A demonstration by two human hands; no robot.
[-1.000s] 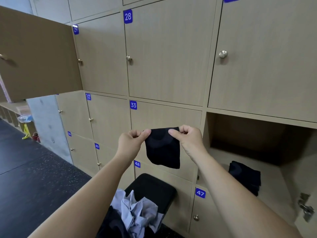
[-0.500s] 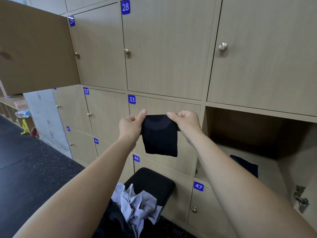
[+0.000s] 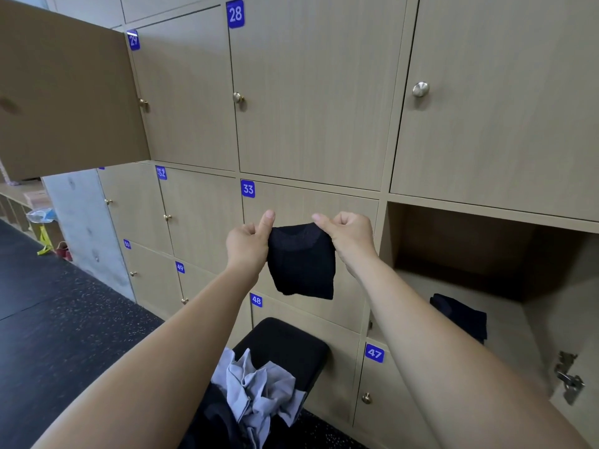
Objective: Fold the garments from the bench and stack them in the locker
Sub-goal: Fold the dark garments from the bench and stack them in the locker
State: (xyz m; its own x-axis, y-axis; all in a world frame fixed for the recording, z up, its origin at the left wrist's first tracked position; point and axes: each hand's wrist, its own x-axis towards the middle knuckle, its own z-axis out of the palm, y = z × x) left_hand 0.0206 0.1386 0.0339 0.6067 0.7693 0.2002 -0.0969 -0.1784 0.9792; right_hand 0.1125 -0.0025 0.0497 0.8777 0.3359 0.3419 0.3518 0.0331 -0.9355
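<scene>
A small black garment [image 3: 303,264] hangs folded in front of locker door 33, held up by its top corners. My left hand [image 3: 248,243] pinches its left corner and my right hand [image 3: 348,236] pinches its right corner. To the right, the open locker [image 3: 505,322] holds a folded black garment [image 3: 460,314] on its floor. Below my arms, the black padded bench [image 3: 285,346] carries a crumpled grey garment [image 3: 256,387] and a dark garment [image 3: 214,422] beside it.
A wall of closed wooden lockers [image 3: 311,92] with blue number tags fills the view. An open locker door [image 3: 64,92] juts out at upper left. A door hinge [image 3: 569,380] shows at the lower right. Dark speckled floor [image 3: 64,319] lies to the left.
The garment hangs narrower than a second ago, with my hands closer together. It has shifted slightly up against door 33 as my view tilted.
</scene>
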